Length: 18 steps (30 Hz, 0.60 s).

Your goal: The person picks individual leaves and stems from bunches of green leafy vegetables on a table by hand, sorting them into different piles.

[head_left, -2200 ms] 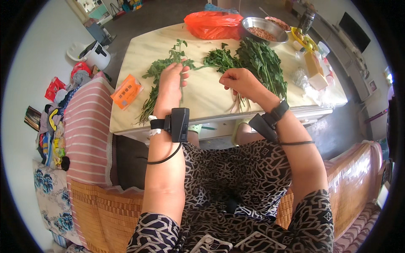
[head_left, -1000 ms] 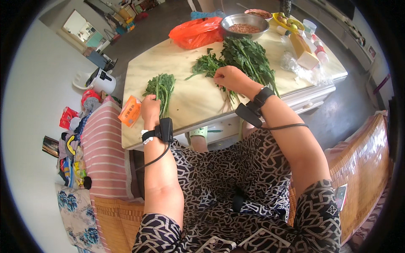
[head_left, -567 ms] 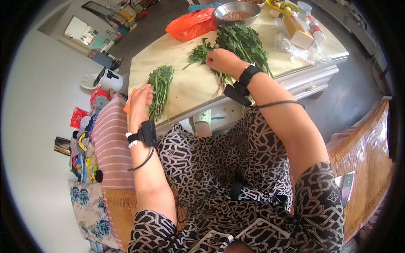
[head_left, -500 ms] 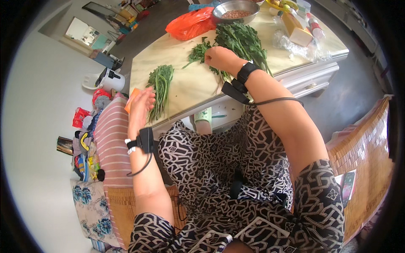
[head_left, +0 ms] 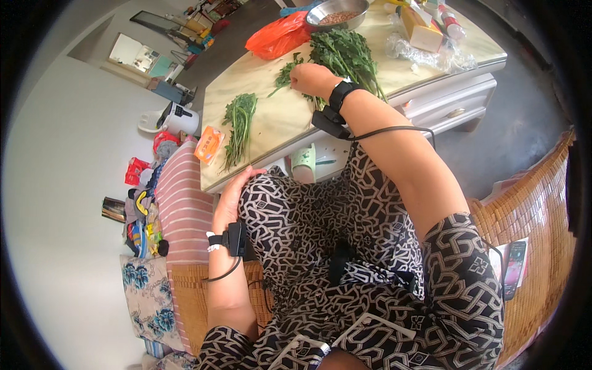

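My left hand [head_left: 232,196] rests on my left knee, fingers stretched out, holding nothing. Over the table, my right hand [head_left: 312,81] is closed, and its curled fingers hide whatever may be in them. Leaves of a small heap of greens [head_left: 287,73] show just left of that hand. A larger bunch of leafy greens [head_left: 345,55] lies directly beyond it and to its right. Nearer the table's left end is a separate small bunch of greens [head_left: 240,127], stems toward me. Beside that bunch lies an orange packet [head_left: 209,145].
On the pale table [head_left: 274,120] stand a red plastic bag [head_left: 277,36], a steel bowl [head_left: 364,17] of reddish-brown nuts or beans, a yellow box [head_left: 422,29] and crumpled clear plastic [head_left: 431,60]. Below its edge sits a light green container [head_left: 303,163]. A phone [head_left: 515,268] lies on the woven seat at right.
My left hand has moved back from beside the small bunch at the table's left end down onto my knee, uncovering the orange packet. My right hand stays closed by the greens.
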Tool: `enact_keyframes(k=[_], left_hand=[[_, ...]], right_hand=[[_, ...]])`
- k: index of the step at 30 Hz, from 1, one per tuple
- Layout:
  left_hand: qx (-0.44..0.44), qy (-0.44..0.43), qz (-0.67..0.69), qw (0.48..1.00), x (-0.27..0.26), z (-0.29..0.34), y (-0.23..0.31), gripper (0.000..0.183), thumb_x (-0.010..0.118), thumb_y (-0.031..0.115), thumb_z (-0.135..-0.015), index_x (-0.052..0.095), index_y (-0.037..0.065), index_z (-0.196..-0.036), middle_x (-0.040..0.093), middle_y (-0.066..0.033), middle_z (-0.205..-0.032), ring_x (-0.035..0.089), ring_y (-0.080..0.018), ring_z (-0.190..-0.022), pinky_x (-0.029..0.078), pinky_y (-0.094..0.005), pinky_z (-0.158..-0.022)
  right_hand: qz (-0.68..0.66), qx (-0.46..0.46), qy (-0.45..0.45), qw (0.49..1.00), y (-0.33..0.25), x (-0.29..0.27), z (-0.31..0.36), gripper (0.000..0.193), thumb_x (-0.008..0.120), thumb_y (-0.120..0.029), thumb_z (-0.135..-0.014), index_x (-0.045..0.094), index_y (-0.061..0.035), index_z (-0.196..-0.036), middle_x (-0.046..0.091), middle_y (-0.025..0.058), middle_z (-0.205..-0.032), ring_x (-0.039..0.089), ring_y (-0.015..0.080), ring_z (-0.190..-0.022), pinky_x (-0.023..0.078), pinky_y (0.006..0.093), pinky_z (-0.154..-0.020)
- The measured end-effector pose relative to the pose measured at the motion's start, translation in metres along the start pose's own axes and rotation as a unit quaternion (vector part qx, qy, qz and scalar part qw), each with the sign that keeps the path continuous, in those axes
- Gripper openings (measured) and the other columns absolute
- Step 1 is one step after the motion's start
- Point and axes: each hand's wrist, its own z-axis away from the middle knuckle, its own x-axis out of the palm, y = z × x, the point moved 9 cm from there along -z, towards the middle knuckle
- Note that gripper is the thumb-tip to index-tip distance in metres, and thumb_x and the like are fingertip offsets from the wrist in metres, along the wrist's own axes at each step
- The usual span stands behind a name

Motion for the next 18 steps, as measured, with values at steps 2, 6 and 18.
enact_keyframes(k=[2, 6, 18], left_hand=[[0.000, 0.013, 0.001, 1.000, 0.008, 0.010, 0.007, 0.039, 0.059, 0.038, -0.089, 0.066, 0.002, -0.103, 0.068, -0.0060, -0.086, 0.065, -0.0121, -0.071, 0.053, -0.0240, -0.066], [-0.001, 0.002, 0.018, 1.000, 0.011, 0.012, 0.006, 0.038, 0.059, 0.037, -0.090, 0.066, 0.002, -0.103, 0.069, -0.0063, -0.086, 0.065, -0.0120, -0.071, 0.053, -0.0246, -0.066], [-0.008, -0.011, 0.039, 0.999, 0.025, 0.003, 0.002, 0.038, 0.060, 0.038, -0.089, 0.066, 0.002, -0.100, 0.068, -0.0054, -0.082, 0.065, -0.0118, -0.067, 0.053, -0.0248, -0.063]], right_hand=[[-0.001, 0.011, 0.000, 1.000, 0.004, -0.002, 0.003, 0.023, 0.051, -0.015, -0.081, 0.067, -0.0017, -0.089, 0.067, 0.0183, -0.091, 0.064, 0.0362, -0.088, 0.051, 0.0438, -0.077], [0.015, 0.015, -0.017, 1.000, 0.006, -0.004, 0.003, 0.024, 0.051, -0.014, -0.080, 0.067, -0.0022, -0.093, 0.066, 0.0184, -0.094, 0.064, 0.0362, -0.089, 0.051, 0.0433, -0.078], [-0.008, -0.019, 0.017, 1.000, 0.013, 0.004, -0.002, 0.014, 0.055, -0.015, -0.076, 0.065, -0.0048, -0.078, 0.063, 0.0159, -0.076, 0.060, 0.0366, -0.074, 0.048, 0.0445, -0.066]])
